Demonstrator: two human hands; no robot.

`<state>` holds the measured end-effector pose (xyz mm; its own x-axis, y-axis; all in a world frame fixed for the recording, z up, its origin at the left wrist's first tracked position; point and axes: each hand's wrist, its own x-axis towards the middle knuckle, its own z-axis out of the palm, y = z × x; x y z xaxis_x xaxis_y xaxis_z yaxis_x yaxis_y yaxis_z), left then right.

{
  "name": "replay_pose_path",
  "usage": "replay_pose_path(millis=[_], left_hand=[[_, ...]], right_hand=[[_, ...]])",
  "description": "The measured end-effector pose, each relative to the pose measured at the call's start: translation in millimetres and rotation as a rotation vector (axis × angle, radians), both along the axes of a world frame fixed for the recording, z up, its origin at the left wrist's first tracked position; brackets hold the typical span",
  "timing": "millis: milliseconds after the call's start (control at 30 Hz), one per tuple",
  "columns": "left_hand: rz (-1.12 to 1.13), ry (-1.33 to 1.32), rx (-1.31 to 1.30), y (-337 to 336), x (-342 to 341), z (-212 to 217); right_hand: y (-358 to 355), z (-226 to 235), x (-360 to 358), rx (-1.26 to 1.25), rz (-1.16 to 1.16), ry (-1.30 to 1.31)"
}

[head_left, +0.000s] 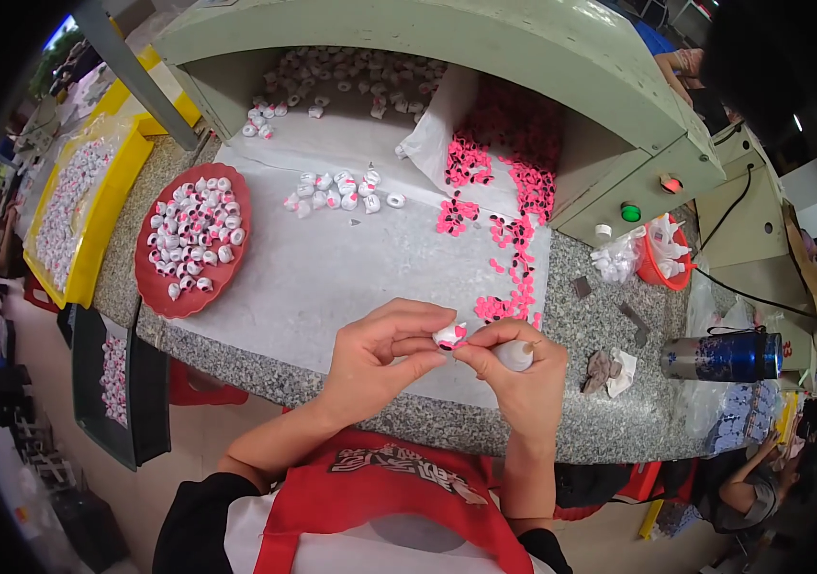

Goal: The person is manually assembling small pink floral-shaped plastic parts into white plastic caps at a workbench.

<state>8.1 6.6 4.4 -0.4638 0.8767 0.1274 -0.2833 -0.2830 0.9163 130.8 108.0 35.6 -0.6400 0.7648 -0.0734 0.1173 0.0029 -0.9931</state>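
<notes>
My left hand (pixel 375 359) pinches a small white rounded piece (pixel 448 335) with pink and black parts, held above the front of the white sheet (pixel 332 258). The thumb and forefinger of my right hand (pixel 531 387) meet at the piece's right side, where a bit of pink shows. Tucked in that same hand is a small whitish squeeze bottle (pixel 515 356), its thin tip up. Flat pink and black pieces (pixel 507 306) lie scattered just beyond my right hand. A group of similar white pieces (pixel 343 192) sits farther back on the sheet.
A red scalloped plate (pixel 167 298) of finished-looking white pieces is at the left, beside a yellow tray (pixel 121 196). A green metal housing (pixel 408 24) arches over the back. On the right are an orange cup (pixel 678 279), a blue flask (pixel 724 357) and crumpled scraps (pixel 609 371).
</notes>
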Motion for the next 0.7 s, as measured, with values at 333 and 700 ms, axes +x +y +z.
replay_pose_path(millis=[333,700], left_hand=[[-0.005,-0.03,0.02,-1,2,5],[0.136,0.217,0.041,0,12,-2]], right_hand=[[-7,-5,0,0.045,0.02,0.079],[-7,-9,-1,0.214,0.012,0.113]])
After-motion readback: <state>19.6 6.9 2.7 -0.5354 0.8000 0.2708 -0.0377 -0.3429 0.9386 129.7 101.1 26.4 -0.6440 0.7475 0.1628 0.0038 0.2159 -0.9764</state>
